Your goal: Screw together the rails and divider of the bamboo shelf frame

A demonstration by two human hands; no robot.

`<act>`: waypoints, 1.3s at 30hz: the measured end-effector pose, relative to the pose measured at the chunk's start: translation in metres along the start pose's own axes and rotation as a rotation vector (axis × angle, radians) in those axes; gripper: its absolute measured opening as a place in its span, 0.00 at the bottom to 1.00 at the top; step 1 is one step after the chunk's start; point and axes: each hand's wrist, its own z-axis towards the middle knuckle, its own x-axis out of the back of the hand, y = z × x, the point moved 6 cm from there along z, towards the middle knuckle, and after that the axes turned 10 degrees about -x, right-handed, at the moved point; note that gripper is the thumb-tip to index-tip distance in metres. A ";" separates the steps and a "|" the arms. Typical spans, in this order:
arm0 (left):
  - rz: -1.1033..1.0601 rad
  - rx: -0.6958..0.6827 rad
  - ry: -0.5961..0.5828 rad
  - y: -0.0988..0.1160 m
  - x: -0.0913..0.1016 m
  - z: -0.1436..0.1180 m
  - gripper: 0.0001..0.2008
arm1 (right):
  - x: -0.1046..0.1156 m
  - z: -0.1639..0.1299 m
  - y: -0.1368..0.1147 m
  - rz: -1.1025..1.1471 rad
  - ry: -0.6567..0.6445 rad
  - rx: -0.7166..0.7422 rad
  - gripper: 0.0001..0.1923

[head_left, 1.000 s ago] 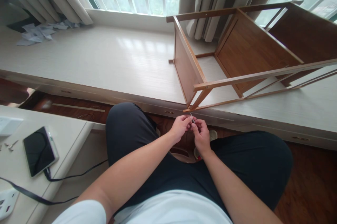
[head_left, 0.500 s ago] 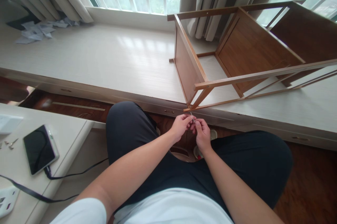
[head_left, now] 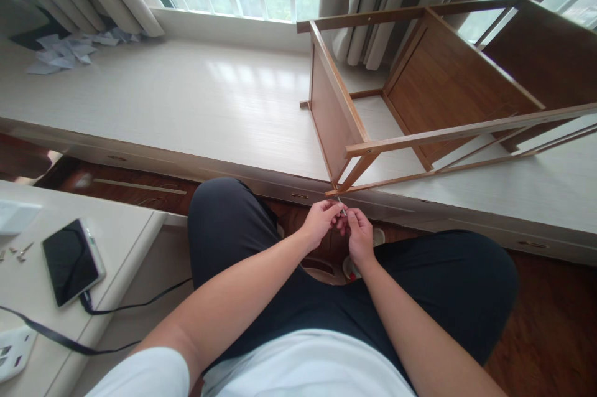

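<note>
Both hands meet over the lap: the left hand (head_left: 318, 223) and right hand (head_left: 360, 236) each pinch 1 small metal screw (head_left: 342, 209) (too small to identify surely), just near the wooden shelf frame (head_left: 347, 129). Such a fingertip hold could slip, dropping it to the dark floor (head_left: 555, 303).

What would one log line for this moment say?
left hand: pinching small metal piece | right hand: pinching same piece | wooden shelf frame: on its side, just beyond hands

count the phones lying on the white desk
1: a black-screened smartphone lies on the white desk at the left, cable plugged in. Others may lie outside the view.
</note>
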 end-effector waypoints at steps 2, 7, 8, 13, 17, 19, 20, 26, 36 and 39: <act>0.001 0.002 0.000 0.000 0.000 0.000 0.23 | 0.000 0.000 0.000 0.007 -0.005 -0.006 0.17; 0.005 0.003 0.005 0.001 0.000 0.000 0.23 | 0.000 0.000 0.000 0.021 -0.009 -0.016 0.18; 0.007 0.003 0.006 0.002 0.000 0.000 0.23 | 0.000 0.000 0.001 0.023 -0.011 -0.017 0.18; 0.015 -0.001 0.013 0.003 0.000 -0.002 0.22 | 0.001 0.001 0.003 0.027 -0.018 -0.011 0.20; 0.012 0.001 0.007 0.003 -0.001 -0.003 0.23 | 0.002 0.001 0.005 0.025 -0.010 0.000 0.22; 0.003 0.000 0.000 0.003 -0.002 -0.003 0.23 | 0.002 0.001 0.005 0.017 -0.006 0.006 0.22; 0.000 0.000 -0.003 0.003 -0.002 -0.003 0.22 | 0.003 0.001 0.004 0.011 -0.003 0.009 0.23; -0.006 0.001 -0.009 0.001 -0.003 -0.003 0.18 | 0.006 -0.002 -0.003 -0.050 0.055 0.054 0.20; -0.018 0.015 -0.004 0.001 -0.001 -0.003 0.14 | 0.006 -0.010 -0.008 -0.205 0.080 0.139 0.12; -0.031 0.021 0.000 0.002 -0.002 -0.004 0.14 | 0.004 -0.012 -0.010 -0.243 0.072 0.166 0.11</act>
